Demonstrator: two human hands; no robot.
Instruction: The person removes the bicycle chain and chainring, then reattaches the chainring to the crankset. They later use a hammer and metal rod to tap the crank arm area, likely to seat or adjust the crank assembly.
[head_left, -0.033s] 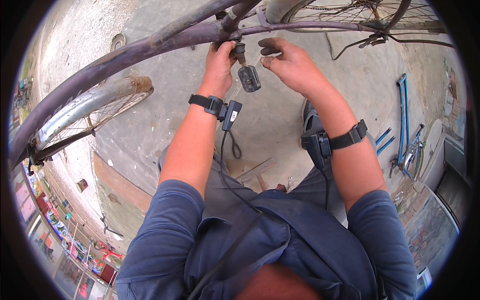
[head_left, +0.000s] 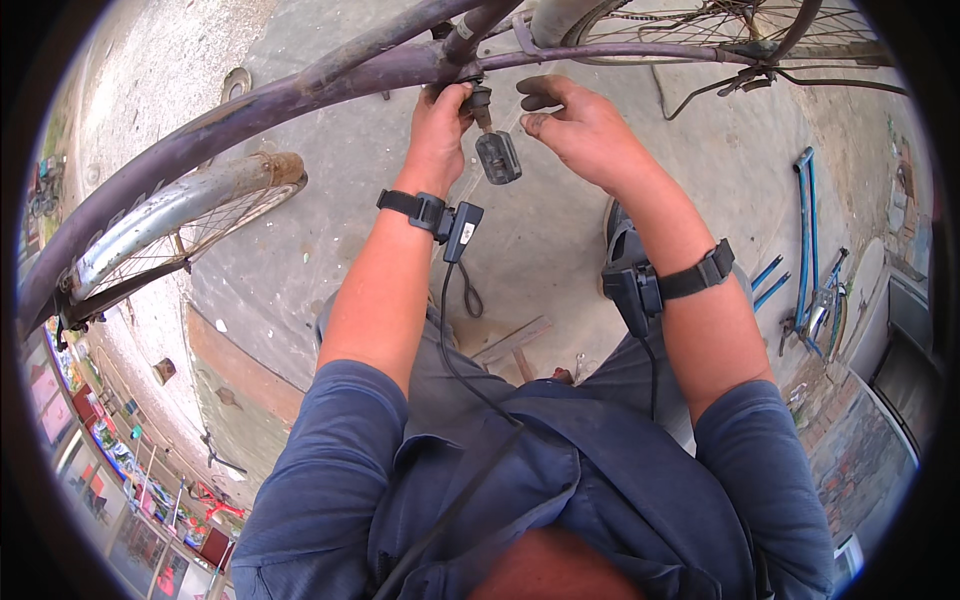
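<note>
A purple bicycle frame [head_left: 400, 70] crosses the upper part of the view. Below its tube junction hangs a crank [head_left: 481, 105] with a black pedal [head_left: 498, 158] on its lower end. My left hand [head_left: 438, 135] is closed at the upper end of the crank, thumb against it; some of its fingers are hidden behind. To the right of the crank, my right hand [head_left: 580, 130] is held apart from it. Its darkened fingers are bent, with a gap between them and the thumb, and nothing shows in them.
The bicycle's front wheel with a silver mudguard [head_left: 150, 225] is at the left, its spoked rear wheel [head_left: 700, 22] at the top right. A hammer-like tool [head_left: 518, 350] lies on the concrete between my legs. Blue frame parts [head_left: 808, 230] lie at the right.
</note>
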